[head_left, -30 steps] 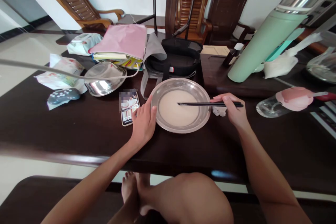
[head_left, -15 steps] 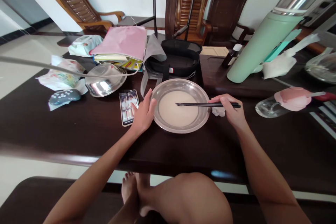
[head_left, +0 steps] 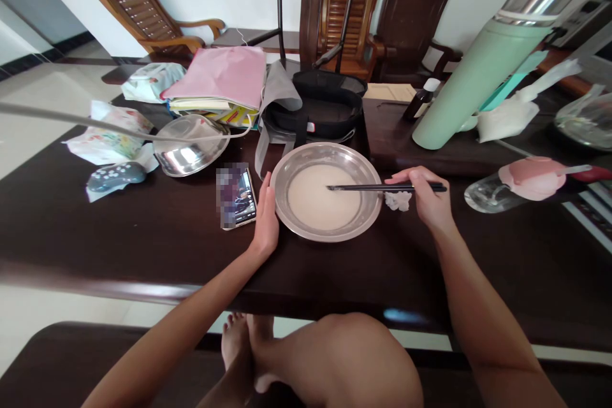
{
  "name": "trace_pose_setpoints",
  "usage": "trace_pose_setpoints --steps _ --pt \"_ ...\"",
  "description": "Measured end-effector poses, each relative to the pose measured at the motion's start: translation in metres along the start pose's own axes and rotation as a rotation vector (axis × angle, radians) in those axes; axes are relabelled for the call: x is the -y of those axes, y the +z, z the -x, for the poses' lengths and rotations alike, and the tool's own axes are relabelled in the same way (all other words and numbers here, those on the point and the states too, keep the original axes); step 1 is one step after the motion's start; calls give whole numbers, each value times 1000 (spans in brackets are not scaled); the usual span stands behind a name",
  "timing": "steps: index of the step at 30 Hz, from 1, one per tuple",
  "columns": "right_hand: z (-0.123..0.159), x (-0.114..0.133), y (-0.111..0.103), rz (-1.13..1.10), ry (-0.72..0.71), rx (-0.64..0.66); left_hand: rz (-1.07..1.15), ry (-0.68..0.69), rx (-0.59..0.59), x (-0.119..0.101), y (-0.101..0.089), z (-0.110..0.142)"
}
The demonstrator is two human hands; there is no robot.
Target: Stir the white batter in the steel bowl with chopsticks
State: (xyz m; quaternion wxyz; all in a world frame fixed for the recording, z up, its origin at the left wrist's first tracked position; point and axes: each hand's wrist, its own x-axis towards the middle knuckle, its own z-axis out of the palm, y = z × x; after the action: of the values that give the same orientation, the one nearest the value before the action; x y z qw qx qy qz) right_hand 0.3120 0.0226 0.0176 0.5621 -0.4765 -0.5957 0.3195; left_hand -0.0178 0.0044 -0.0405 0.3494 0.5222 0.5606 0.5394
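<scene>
A shallow steel basin (head_left: 327, 234) holds a milky off-white liquid (head_left: 325, 201) on the dark wooden table. My left hand (head_left: 266, 223) rests upright along the basin's left side, fingers stretched out and grasping nothing. Just left of that hand lies a phone (head_left: 243, 197) with its screen lit, partly blurred out. Black chopsticks (head_left: 363, 188) are pinched in my right hand (head_left: 430, 197), at the basin's right. They reach nearly level over the rim, their tips at the liquid near the middle; whether they dip in is hard to tell. Crumpled white tissue (head_left: 398, 200) sits beneath the right fingers.
Behind the basin is a black bag (head_left: 315, 108), beside stacked books under a pink cover (head_left: 227, 73). A second steel bowl (head_left: 189, 156) and a game controller (head_left: 117, 177) lie left. A green thermos (head_left: 482, 83) and a clear pink-topped bottle (head_left: 492, 194) are right.
My left hand has drawn off the phone to lie along the basin's side, and the phone's picture differs. My right hand and the chopsticks have shifted slightly right.
</scene>
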Motion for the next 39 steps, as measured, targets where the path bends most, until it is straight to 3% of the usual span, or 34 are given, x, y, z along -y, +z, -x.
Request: trace_pose_setpoints --steps 3,7,11,14,17,22,28,33,39 --pt "0 -1 1 -78 45 19 85 -30 15 -1 4 2" --pt "0 1 3 38 -10 120 150 -35 13 -9 4 3" --pt "0 -1 1 -44 16 9 172 -29 9 -12 3 4" --pt "0 0 3 -96 41 37 110 -20 10 -10 3 4" --pt "1 2 5 5 0 103 148 -29 17 -4 2 3" --pt "0 0 2 -67 27 -12 146 -42 29 -1 1 3" --pt "0 3 3 61 -24 107 87 -26 16 -9 2 4" --pt "-1 0 2 -54 26 -14 122 -46 37 -4 2 3" --pt "1 3 4 32 -7 105 175 -28 37 -5 2 4"
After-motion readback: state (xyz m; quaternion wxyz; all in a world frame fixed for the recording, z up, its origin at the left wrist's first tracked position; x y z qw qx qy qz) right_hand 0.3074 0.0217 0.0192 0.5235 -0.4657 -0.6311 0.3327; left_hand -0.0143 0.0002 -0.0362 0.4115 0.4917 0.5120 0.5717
